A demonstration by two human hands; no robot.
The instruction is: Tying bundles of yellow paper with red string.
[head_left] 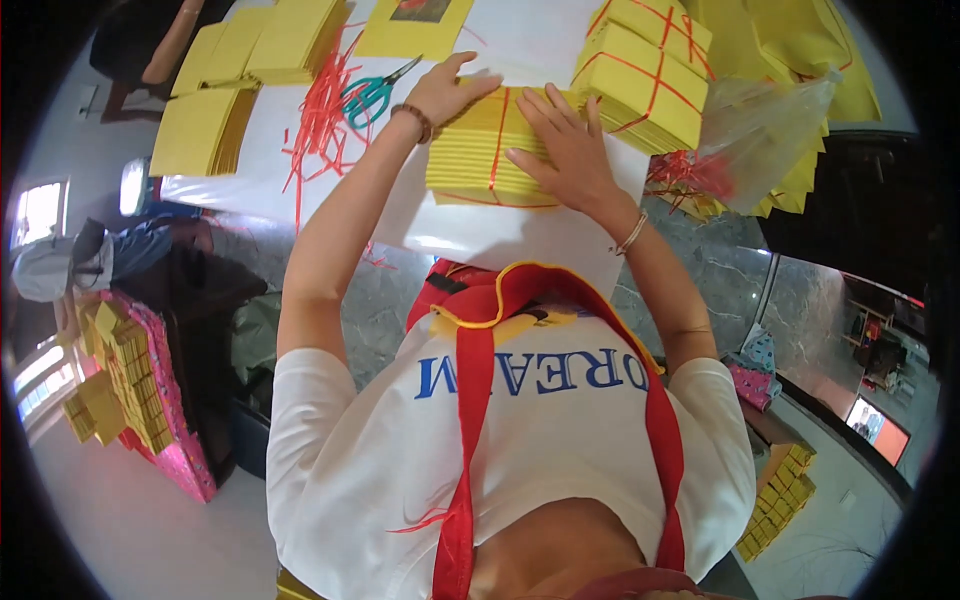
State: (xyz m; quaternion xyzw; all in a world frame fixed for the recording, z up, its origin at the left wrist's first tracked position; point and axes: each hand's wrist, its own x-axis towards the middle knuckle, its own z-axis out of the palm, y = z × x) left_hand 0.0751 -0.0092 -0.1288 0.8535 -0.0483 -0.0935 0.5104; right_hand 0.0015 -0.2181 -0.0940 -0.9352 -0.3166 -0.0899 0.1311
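Note:
A stack of yellow paper pieces point(470, 150) lies in front of me on the white tabletop, bound with a red plastic strip point(499, 150). My left hand point(447, 95) rests at its far left corner, fingers apart, a beaded bracelet at the wrist. Across the stack's right side my right hand point(572, 150) lies with its fingers spread, pressing on it. Neither hand is closed round anything. Teal-handled scissors point(368, 98) lie left of my left hand, blades partly spread. Beside them is a heap of loose red strips point(325, 105). The stack's far side is partly hidden by my hands.
More tied yellow stacks point(645, 75) stand at the right, near a clear plastic bag point(765, 140) with red strips. Untied yellow stacks point(205, 130) fill the table's left. Another person point(120, 255) is at the left, by a pink-covered surface point(165, 375) with yellow bundles.

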